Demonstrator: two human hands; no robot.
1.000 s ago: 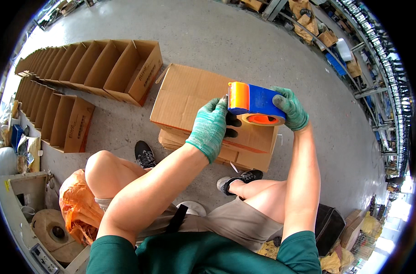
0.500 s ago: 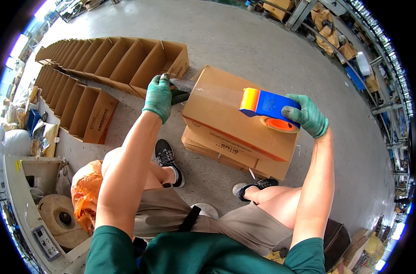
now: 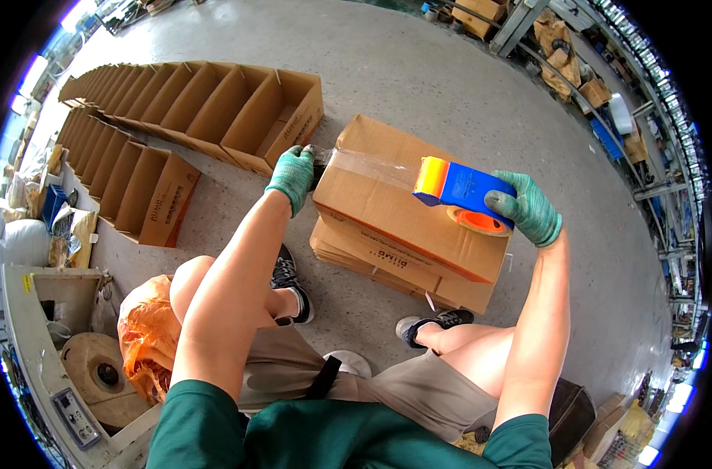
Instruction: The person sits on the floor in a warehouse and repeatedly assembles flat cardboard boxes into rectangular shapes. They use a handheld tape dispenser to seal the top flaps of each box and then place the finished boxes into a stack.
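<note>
Tape dispenser [image 3: 465,191] in right hand [image 3: 528,215], apparently.

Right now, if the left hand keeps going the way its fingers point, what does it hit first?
Likely the open cardboard box at the end of the row, just beyond the left hand, which presses the tape end on the closed box. Depth is unclear.

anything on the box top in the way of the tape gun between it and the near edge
Nothing visible. The right hand holds the tape gun on the box; its top ahead is bare cardboard. The left hand pins the tape at the far edge.
</note>
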